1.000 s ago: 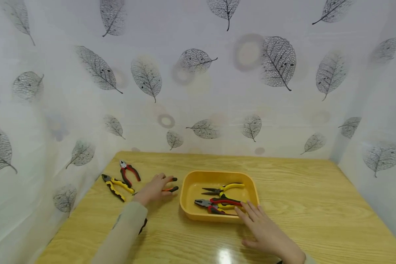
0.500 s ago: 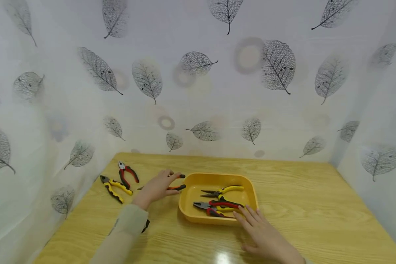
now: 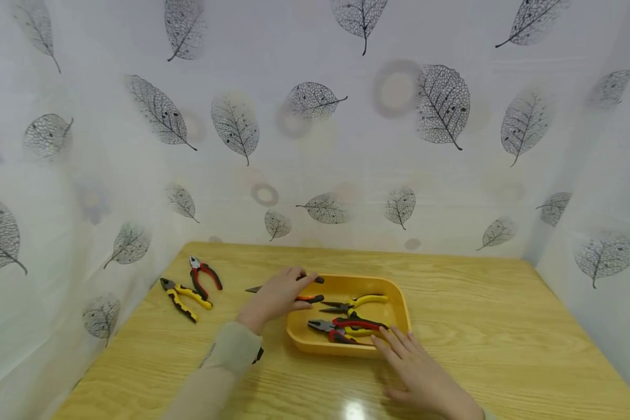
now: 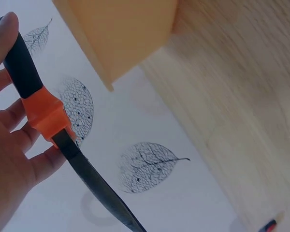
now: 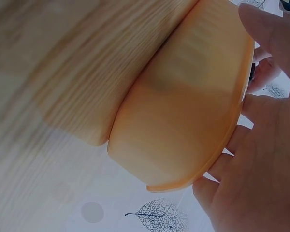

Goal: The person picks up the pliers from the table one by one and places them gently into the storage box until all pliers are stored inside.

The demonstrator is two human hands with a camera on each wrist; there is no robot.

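My left hand (image 3: 278,296) holds long-nose pliers with orange and black handles (image 3: 311,298) over the left side of a yellow plastic tray (image 3: 322,349). In the left wrist view, the thumb lies on a black grip of the pliers (image 4: 50,118), and the slim jaws point away from the tray. My right hand (image 3: 420,373) rests on the tray's front right rim, its fingers extended over the edge. Inside the tray lie yellow-handled long-nose pliers (image 3: 370,298) and red-and-black combination pliers (image 3: 359,323), with another yellow handle partly hidden beneath.
Yellow-and-black pliers (image 3: 186,297) and red-and-black cutting pliers (image 3: 205,275) lie at the table's far left. A small dark tool tip (image 3: 258,355) shows beside the left sleeve. A white leaf-patterned sheet (image 3: 315,146) stands behind and around the wooden table (image 3: 493,326).
My left hand has carried the orange-handled pliers to the right, from beside the tray to above its left rim. The right hand stays on the front right rim.
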